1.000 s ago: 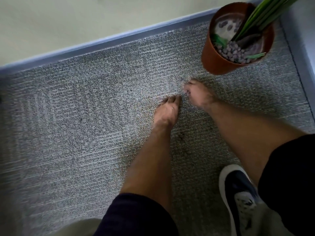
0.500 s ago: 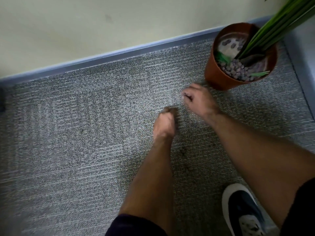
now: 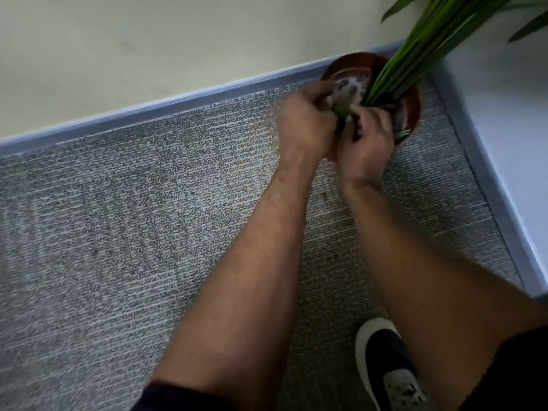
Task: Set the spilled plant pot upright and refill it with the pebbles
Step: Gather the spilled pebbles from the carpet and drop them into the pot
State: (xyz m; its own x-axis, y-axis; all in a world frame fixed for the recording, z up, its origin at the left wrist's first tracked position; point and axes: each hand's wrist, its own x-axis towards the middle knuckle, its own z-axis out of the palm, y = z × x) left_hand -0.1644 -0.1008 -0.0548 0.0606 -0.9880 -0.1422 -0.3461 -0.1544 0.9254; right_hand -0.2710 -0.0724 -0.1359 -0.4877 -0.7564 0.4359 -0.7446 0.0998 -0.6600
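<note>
Plant pot (image 3: 413,106) stood upright in carpet (image 3: 148,232) corner by skirting. Left hand (image 3: 307,127) and right hand (image 3: 366,143) held together over rim, fingers curled; contents blurred, pebbles presumably cupped. Pebbles judged small, hard, easily dropped: best scooped cupped. Pot judged rigid, steadied at rim.

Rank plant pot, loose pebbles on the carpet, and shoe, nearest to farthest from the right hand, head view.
From the right hand:
1. plant pot, right under the fingers, in the corner.
2. loose pebbles, on the carpet just behind the wrist.
3. shoe, at the bottom edge.
</note>
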